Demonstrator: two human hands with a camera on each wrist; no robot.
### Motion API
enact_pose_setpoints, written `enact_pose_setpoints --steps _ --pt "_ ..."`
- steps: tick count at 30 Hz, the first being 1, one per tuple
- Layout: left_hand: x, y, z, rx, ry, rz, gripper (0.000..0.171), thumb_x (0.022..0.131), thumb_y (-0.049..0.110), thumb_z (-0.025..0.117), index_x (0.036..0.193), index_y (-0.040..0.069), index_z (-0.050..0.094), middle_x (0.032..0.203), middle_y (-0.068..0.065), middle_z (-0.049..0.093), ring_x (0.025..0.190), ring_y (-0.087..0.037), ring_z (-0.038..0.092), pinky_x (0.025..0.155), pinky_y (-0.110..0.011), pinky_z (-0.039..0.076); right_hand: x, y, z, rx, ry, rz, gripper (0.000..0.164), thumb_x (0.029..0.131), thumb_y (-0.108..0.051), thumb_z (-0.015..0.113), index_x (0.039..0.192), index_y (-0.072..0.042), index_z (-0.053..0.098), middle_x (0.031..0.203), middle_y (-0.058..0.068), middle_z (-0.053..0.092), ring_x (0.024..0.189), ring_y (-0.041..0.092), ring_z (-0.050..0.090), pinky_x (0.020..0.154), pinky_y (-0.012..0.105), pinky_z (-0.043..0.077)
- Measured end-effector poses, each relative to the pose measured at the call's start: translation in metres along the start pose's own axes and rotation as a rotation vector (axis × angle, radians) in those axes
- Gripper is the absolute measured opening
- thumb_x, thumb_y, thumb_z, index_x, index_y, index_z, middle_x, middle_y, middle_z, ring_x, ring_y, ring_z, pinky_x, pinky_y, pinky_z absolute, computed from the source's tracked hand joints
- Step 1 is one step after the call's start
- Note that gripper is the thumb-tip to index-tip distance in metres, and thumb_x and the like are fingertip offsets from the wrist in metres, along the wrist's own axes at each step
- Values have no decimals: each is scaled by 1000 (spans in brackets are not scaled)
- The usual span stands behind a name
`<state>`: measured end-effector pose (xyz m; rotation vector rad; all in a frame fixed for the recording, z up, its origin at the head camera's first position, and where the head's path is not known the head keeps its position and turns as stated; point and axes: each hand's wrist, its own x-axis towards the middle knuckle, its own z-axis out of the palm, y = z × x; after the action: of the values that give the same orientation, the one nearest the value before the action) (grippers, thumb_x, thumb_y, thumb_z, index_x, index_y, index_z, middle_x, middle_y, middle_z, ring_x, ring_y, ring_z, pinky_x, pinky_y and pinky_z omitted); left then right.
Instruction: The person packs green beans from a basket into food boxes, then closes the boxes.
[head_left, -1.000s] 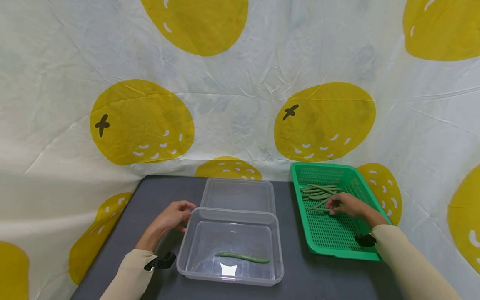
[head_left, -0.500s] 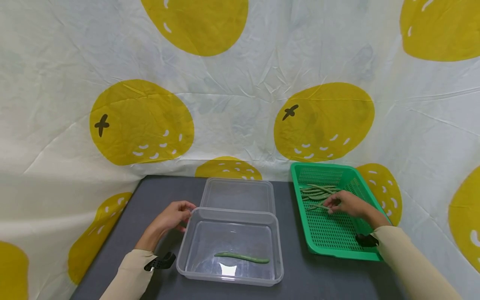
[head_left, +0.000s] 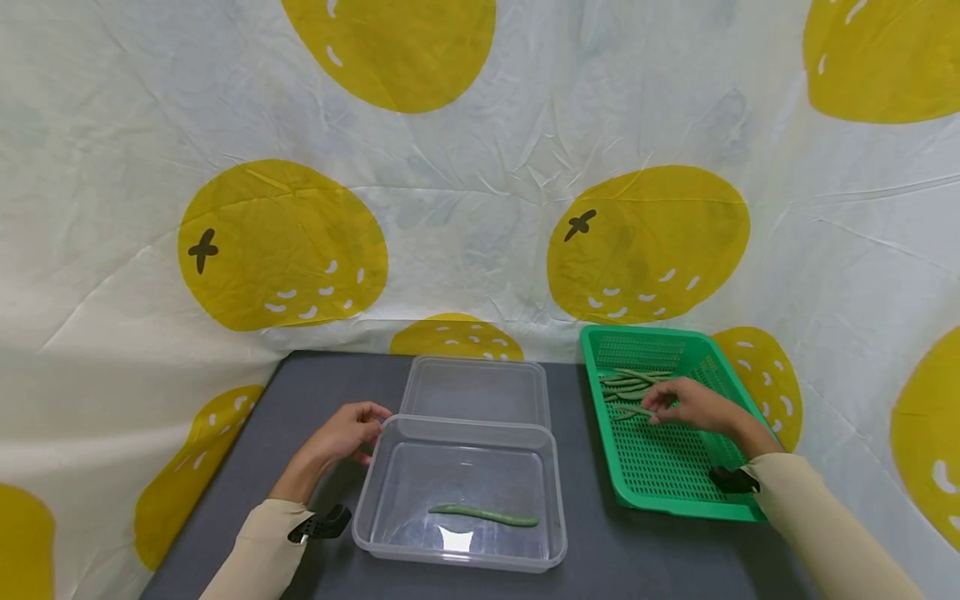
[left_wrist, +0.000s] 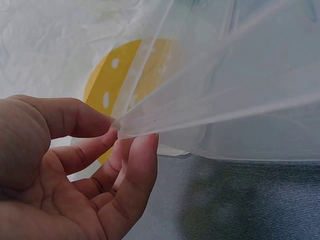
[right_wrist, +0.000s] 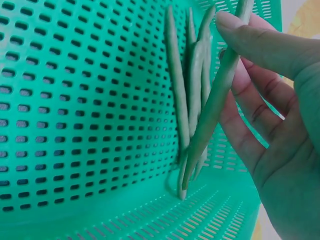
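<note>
My right hand is over the green basket. In the right wrist view its thumb and fingers pinch a green bean near one end, while the other end slants down past several green beans lying in the basket. At the left, my left hand is at the far left corner of a clear plastic container. Its thumb and fingertips pinch the container's corner rim in the left wrist view. A single green bean lies across the container's floor.
A clear plastic lid lies flat on the dark table, just behind the container. Behind the table hangs a pale cloth printed with yellow fruit. The basket stands on the right side of the table.
My right hand has moved slightly left and away from me inside the basket, the pinched green bean with it. My left hand and the container have stayed put.
</note>
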<state>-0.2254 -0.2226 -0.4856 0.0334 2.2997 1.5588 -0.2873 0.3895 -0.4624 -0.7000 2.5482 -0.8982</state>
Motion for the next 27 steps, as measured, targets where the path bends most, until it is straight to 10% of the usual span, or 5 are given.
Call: enact_pose_setpoints --steps 27 --pt "0 1 3 10 29 -13 32 100 6 51 129 -4 60 107 -21 65 84 -25 67 58 -38 59 8 -51 -1 -16 42 -83 21 94 -14 72 114 -9 69 108 11 70 94 21 66 79 28 55"
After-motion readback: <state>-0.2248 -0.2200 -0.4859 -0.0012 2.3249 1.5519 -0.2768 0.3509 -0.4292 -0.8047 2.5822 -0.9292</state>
